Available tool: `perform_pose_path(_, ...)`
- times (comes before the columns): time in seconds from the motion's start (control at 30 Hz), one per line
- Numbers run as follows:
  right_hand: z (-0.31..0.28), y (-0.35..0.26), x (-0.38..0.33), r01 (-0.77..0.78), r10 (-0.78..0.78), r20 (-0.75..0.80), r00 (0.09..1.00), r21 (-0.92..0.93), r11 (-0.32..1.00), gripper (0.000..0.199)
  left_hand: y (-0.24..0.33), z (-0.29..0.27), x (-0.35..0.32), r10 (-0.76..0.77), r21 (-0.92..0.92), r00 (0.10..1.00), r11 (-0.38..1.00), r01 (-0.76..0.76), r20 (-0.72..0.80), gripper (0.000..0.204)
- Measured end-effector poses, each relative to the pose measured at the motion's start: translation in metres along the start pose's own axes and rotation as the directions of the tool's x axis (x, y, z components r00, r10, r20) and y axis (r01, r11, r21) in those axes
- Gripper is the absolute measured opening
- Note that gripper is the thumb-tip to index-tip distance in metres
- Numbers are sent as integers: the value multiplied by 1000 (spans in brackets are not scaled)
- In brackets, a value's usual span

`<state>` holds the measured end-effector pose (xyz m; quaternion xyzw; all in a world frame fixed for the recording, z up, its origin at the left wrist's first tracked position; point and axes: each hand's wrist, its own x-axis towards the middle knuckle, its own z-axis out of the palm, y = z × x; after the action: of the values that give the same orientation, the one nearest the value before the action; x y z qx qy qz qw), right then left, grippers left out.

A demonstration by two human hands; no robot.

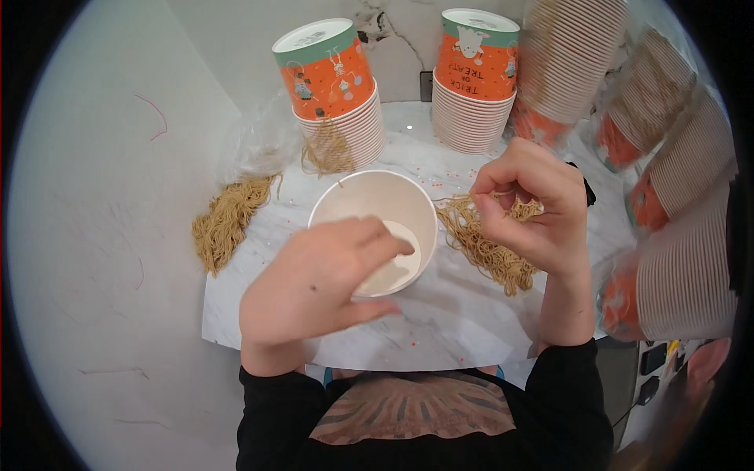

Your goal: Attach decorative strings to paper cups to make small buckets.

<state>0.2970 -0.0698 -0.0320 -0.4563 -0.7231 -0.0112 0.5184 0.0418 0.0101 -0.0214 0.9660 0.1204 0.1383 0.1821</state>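
From my distant seat I see the left hand [322,282] in the middle of the frame, above the white tub [369,192]. Its fingers are half bent, the thumb stands well apart from them, and I see nothing held in this grip. The right hand [538,208], to the right of centre, has the tips of thumb and forefinger brought together in a pinch. It is over a bundle of tan strands [479,243], which lies just to the right of the tub; whether a thin strand is caught in the pinch, I cannot tell.

The tub stands open on the marbled table [440,330]. Beyond it, at the upper left of centre, a smaller clump of strands [328,149] is in front of a stack of upturned tubs [334,86]. A second upturned stack [475,78] stands at upper centre right. At the left, a larger heap of strands [228,224] lies beside clear plastic [263,141]. Wrapped stacks of tubs [577,47] crowd the right side.

The left hand covers the near left part of the tub. A black object [587,184] behind the right wrist is mostly hidden, and the lowest wrapped stack is cut by the dark rim.
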Motion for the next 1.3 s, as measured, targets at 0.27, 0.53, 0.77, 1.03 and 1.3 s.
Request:
perform_pose_path(0.27, -10, -9, 1, -15, 16, 44, 999, -25, 1000, 14, 3, 40, 6, -53, 116, 995, 992, 43, 83, 35)
perform_pose_path(0.53, -9, -17, -4, 19, -15, 121, 993, -28, 999, 17, 7, 21, 7, -336, -433, 917, 874, 219, -214, 39)
perform_pose_path(0.77, 24, -22, -13, 174, -157, 126, 979, -142, 974, 23, 13, 22, 5, -440, -634, 864, 747, 201, -245, 43)
perform_pose_path(1.03, 27, -19, -15, 180, -154, 140, 978, -201, 963, 28, 8, 30, 4, -435, -677, 860, 720, 153, -268, 45)
perform_pose_path(1.3, 30, -20, -16, 237, -208, 136, 969, -251, 939, 26, 9, 31, 4, -428, -704, 869, 696, 142, -248, 46)
